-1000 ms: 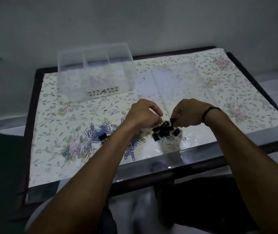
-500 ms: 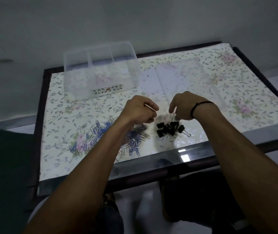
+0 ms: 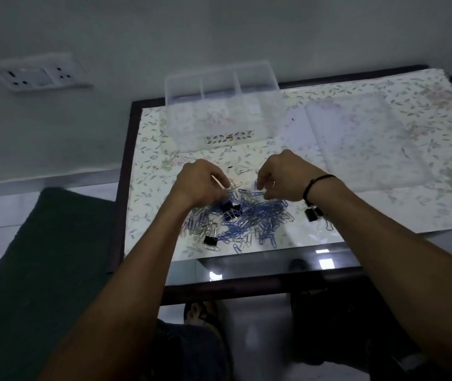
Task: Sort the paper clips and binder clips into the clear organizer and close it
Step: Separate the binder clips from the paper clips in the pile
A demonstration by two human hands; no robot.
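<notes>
- The paper clips (image 3: 249, 218), blue and silver, lie in a loose heap on the near part of the table, between and just in front of the two hands.
- Black binder clips are mixed in: two (image 3: 231, 210) sit in the heap just near of the left hand, one (image 3: 210, 240) lies at the heap's near left edge, and another (image 3: 311, 214) shows under the right wrist.
- The left hand (image 3: 200, 185) is curled over the far left part of the heap, fingertips bent down among the clips; whether it grips one cannot be told.
- The right hand (image 3: 282, 176) is likewise curled, fingers pointing down and left at the heap's far edge; its hold cannot be told either. A dark band (image 3: 312, 184) circles its wrist.
- The clear organizer (image 3: 223, 105) stands open at the far side of the table, beyond the hands, its dividers visible and its compartments looking bare.
- Its clear lid (image 3: 362, 138) lies flat to the right of it, apart from the box.
- The table (image 3: 125, 160) has a dark frame and a floral cover (image 3: 425, 105) under glass.
- A white socket panel (image 3: 36, 72) sits on the wall at far left.
</notes>
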